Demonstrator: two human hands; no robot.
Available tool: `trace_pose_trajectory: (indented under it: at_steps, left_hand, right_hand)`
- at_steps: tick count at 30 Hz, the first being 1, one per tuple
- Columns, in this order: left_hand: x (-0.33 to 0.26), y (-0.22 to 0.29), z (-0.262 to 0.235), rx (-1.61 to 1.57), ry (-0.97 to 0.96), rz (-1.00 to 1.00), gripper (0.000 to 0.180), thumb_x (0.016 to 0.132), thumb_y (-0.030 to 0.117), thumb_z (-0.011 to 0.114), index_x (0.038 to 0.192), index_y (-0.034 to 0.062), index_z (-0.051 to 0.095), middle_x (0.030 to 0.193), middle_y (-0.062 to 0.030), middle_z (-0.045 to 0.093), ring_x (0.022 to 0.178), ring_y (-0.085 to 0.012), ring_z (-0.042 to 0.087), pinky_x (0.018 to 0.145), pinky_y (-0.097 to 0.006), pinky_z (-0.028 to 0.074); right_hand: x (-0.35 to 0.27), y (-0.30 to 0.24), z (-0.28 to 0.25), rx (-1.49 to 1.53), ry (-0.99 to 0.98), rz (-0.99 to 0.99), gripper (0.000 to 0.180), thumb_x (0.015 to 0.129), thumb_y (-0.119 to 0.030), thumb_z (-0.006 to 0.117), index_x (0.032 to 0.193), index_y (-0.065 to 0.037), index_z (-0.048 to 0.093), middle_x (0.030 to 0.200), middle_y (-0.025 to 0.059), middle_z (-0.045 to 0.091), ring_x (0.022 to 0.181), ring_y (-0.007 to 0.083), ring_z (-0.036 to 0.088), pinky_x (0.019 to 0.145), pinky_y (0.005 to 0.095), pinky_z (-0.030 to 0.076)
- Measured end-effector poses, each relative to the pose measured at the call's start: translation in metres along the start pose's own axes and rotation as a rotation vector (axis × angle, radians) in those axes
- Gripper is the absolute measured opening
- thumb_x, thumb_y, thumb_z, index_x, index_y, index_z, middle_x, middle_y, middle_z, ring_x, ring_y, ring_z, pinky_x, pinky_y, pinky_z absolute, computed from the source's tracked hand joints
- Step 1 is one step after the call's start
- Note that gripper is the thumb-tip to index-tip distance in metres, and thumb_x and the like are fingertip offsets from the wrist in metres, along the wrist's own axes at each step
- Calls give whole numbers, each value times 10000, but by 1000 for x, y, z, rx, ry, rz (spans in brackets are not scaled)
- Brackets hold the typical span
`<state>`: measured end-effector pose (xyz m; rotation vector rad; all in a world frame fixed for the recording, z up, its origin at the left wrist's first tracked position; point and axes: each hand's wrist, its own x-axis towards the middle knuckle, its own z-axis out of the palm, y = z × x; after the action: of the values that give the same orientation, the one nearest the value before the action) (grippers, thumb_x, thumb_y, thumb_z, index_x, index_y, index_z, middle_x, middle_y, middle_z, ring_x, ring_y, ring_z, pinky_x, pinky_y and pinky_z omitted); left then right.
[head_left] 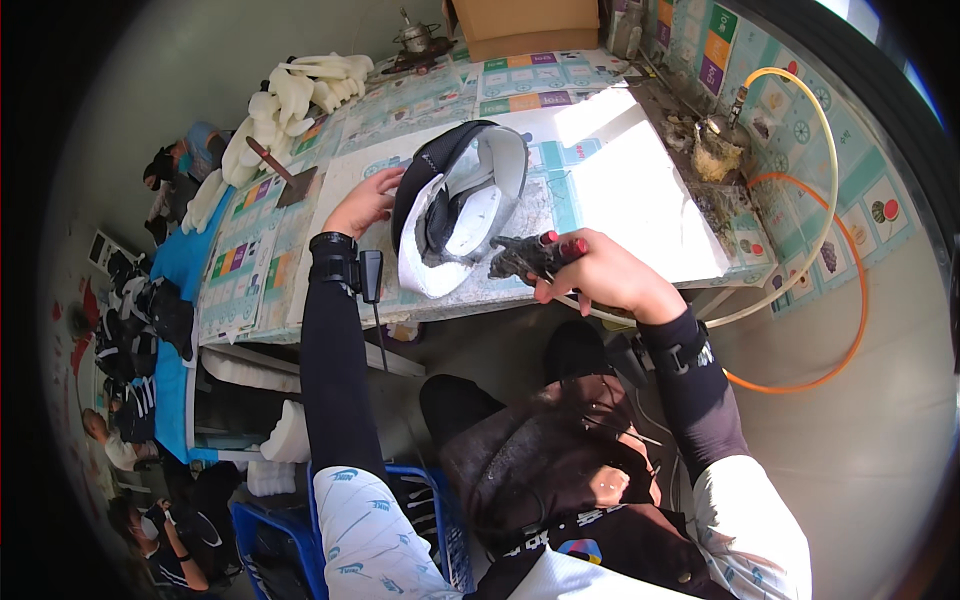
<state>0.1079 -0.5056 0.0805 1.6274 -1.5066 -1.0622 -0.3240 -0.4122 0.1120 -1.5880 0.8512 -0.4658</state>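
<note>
A curved, padded black-and-white piece (480, 190), hollow in the middle, stands near the front edge of the table; I cannot make out its exact kind. My left hand (368, 203) is beside its black left side, fingers stretched and apart, the fingertips at or just touching its edge. In my right hand (622, 275) is a dark, crusted spray gun (528, 257) with red knobs. Its nozzle end points left, close to the piece's lower right rim. Fingers wrap round the gun's handle, which is mostly hidden.
White foam pieces (290, 95) lie heaped at the far left, near a flat scraper (295, 185). A cardboard box (525, 28) stands at the back. Pale yellow (832, 170) and orange (858, 300) hoses loop on the right. Blue crates (275, 550) are below; other people (180, 165) are at left.
</note>
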Motion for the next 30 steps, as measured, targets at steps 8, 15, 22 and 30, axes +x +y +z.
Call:
trace_pose_trajectory:
  at_steps: [8, 15, 22, 30]
  left_hand:
    - [31, 16, 23, -213, -246, 68, 492, 959, 51, 674, 1441, 85, 585, 1284, -39, 684, 1121, -121, 638, 961, -289, 528]
    - [-17, 58, -2, 771, 212, 390, 152, 912, 156, 788, 1018, 71, 721, 719, 56, 607, 625, -56, 525, 572, -251, 383]
    - [-82, 119, 19, 179, 21, 269, 257, 1055, 222, 625, 1229, 34, 648, 993, -86, 787, 873, -174, 760, 732, -276, 532]
    - [-132, 206, -30, 915, 499, 300, 454, 1022, 446, 656, 930, 14, 763, 715, -66, 710, 700, -108, 684, 622, -301, 488]
  right_hand:
    - [-40, 7, -40, 140, 331, -47, 255, 808, -57, 720, 1054, 8, 717, 816, 31, 685, 637, 116, 603, 510, 283, 495]
    - [-66, 17, -58, 177, 388, -93, 261, 801, -54, 673, 1057, -16, 704, 870, 21, 741, 647, 85, 592, 496, 253, 484]
    - [-73, 11, -62, 220, 399, -142, 344, 782, -32, 616, 1113, 16, 691, 926, 48, 761, 725, 83, 626, 519, 224, 502]
    - [-90, 14, -64, 281, 395, -184, 399, 780, -33, 587, 1165, 40, 664, 944, 88, 770, 782, 104, 669, 525, 236, 523]
